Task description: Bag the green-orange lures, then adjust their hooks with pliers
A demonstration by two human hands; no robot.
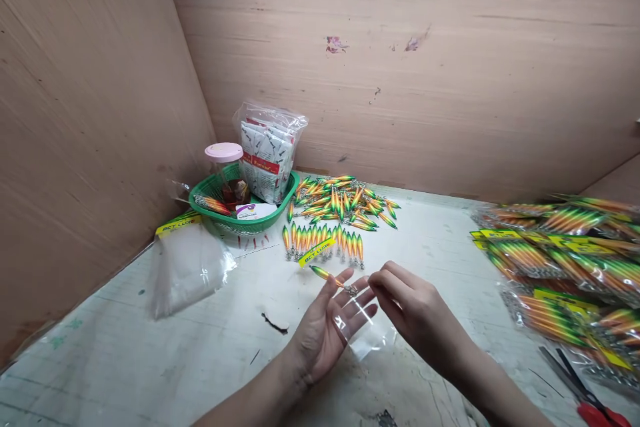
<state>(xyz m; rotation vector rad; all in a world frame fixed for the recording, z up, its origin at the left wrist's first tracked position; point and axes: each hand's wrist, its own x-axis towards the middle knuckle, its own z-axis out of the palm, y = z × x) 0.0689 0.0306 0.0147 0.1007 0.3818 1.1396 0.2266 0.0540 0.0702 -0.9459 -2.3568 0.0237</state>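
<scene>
While lure (319,272) is being pinched by left hand (320,333), long axis is being slanted far left to near right, hooks (353,291) toward right hand (413,300). Right hand, drawn together, is being held beside clear bag (373,335); its grasp cannot be told.

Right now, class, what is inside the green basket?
Visible in the basket: a clear bag of packets, a pink-lidded jar, orange pieces and a white card. Whatever lies beneath them is covered and cannot be seen.
</scene>
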